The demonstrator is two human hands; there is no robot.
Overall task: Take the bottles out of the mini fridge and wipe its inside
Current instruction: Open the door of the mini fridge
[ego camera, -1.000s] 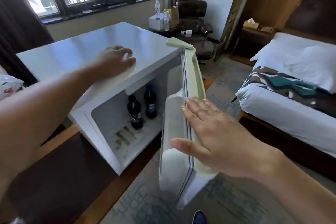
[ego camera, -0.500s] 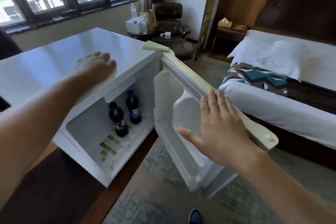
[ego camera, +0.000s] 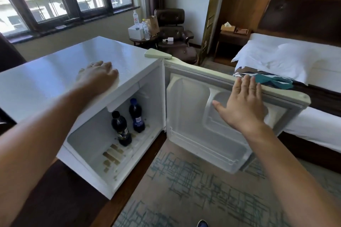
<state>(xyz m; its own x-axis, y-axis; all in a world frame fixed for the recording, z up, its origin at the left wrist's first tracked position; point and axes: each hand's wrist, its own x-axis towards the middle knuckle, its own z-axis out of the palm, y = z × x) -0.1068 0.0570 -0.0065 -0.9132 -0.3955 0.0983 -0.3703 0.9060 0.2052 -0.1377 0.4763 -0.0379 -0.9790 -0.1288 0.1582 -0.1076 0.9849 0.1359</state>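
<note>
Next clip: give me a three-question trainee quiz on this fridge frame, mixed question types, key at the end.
1. True or false: the mini fridge door stands open.
2. How many dark bottles stand inside? A) one B) two C) four
3. Fill in: the left hand rests flat on the fridge's ____, while the right hand lies open against the door.

Key: 1 true. 2 B: a black-capped bottle in front, a blue-capped bottle behind it. 3 top.
</note>
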